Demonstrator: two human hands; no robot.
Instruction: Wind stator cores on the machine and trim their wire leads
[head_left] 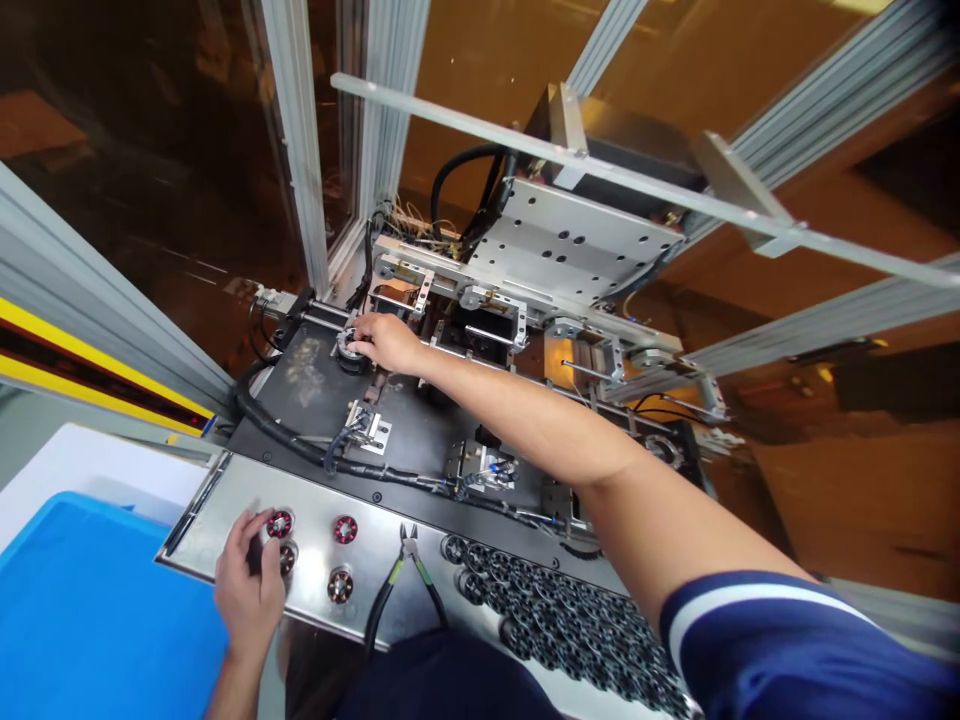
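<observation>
My right hand (386, 343) reaches far across the machine, its fingers curled onto a round metal part (349, 346) that sits on a dark round holder at the left end of the rail. The fingers partly cover this part. My left hand (251, 585) rests over the metal shelf's left end, thumb and fingers apart. Its index fingertip is at a small red-wound motor stator (280, 523), and its thumb is beside a second, copper-coloured stator (288, 559). Two more stators, one red (345, 529) and one copper-coloured (340, 586), lie to the right.
Cutting pliers (409, 548) lie with handles spread on the metal shelf (311, 610). Rows of dark ring-shaped parts (562, 610) fill the right side. Clamps, cables (300, 440) and a clear-edged guard (525, 150) surround the machine. A blue tray (97, 610) stands at left.
</observation>
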